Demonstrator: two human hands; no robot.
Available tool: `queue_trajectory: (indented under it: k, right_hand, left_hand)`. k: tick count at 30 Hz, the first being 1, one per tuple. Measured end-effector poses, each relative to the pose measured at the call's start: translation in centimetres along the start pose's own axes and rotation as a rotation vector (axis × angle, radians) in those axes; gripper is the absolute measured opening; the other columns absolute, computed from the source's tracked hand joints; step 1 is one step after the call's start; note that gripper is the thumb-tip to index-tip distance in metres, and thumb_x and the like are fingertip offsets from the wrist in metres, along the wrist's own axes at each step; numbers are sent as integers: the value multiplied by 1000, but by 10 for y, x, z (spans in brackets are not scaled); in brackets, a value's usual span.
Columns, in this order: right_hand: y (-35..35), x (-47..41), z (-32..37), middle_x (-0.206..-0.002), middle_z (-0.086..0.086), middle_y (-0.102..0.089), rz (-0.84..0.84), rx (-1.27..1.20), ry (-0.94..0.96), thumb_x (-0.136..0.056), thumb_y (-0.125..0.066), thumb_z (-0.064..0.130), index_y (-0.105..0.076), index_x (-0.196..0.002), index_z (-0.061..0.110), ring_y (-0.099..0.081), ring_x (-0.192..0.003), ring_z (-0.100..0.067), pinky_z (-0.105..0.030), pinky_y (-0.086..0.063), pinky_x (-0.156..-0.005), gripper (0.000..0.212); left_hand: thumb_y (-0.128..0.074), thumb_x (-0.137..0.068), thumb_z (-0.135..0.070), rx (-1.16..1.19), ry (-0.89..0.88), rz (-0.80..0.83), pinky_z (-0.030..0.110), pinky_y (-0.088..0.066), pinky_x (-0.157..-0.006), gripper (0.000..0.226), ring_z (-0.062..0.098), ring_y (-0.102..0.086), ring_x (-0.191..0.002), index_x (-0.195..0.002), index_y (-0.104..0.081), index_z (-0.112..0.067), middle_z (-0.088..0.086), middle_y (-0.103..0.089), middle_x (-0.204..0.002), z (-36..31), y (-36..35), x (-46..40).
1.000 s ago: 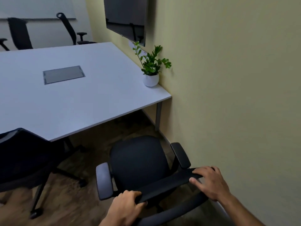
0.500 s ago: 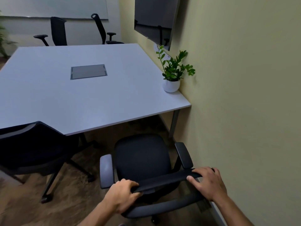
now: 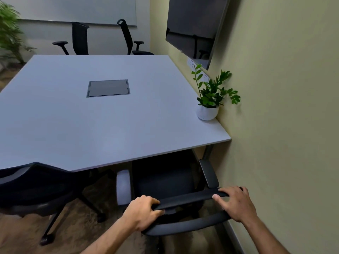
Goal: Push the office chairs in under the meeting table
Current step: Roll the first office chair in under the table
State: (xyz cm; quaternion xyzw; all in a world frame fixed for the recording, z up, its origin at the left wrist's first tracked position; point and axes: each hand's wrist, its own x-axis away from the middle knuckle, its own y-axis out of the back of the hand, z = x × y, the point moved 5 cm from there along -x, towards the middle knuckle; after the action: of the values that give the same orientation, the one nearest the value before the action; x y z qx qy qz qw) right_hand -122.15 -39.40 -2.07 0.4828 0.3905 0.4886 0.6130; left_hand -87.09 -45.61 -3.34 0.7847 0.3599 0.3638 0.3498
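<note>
A black office chair [image 3: 165, 182] stands right in front of me, its seat front tucked under the near edge of the white meeting table [image 3: 102, 123]. My left hand [image 3: 142, 210] grips the left end of the chair's backrest top. At the right end of the same backrest my right hand [image 3: 236, 203] holds on. A second black chair [image 3: 34, 187] stands at the lower left, its back level with the table edge. Two more black chairs [image 3: 80, 38] [image 3: 128, 36] stand at the table's far side.
The yellow-green wall [image 3: 284, 125] runs close along the right of the chair. A small potted plant [image 3: 208, 105] sits at the table's right edge, under a wall screen [image 3: 194, 28]. A grey cable hatch [image 3: 108, 88] lies mid-table. A large plant [image 3: 9, 32] stands far left.
The chair has rolled forward with both hands on its backrest; its seat front now sits under the table edge. My view has come closer to the table.
</note>
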Motion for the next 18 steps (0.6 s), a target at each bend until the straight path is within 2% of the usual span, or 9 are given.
queue_trajectory:
  k: [3,8,14,18]
  right_hand:
    - [-2,-42,2,-105,9,-73,-12,-9,14,-84,-60,71,-75,-105,31,-61,-104,-12,-36,-36,-101,48]
    - [-2,-128,-4,-104,13,-73,-5,3,81,-79,-38,83,-74,-103,33,-62,-105,-8,-35,-36,-100,66]
    - [0,-210,-7,-100,13,-73,29,45,138,-81,-33,84,-74,-100,33,-63,-103,-10,-40,-37,-103,69]
    - [-4,-247,5,-100,12,-72,81,64,138,-83,-32,85,-73,-104,33,-61,-105,-12,-44,-34,-109,69]
  left_hand:
    - [-48,-78,-71,-17,20,-21,32,-48,-94,63,14,-63,-111,-127,-66,-35,-13,-70,-122,6,17,-32]
    - [-46,-77,-73,-3,71,-70,30,-49,-93,63,9,-64,-108,-125,-67,-38,-17,-70,-120,14,33,-98]
    - [-49,-76,-69,-7,128,-84,27,-50,-79,49,7,-67,-92,-113,-70,-45,-17,-74,-101,7,61,-152]
    - [-53,-74,-69,-3,184,-101,25,-49,-76,44,4,-67,-90,-110,-70,-50,-19,-74,-99,16,87,-178]
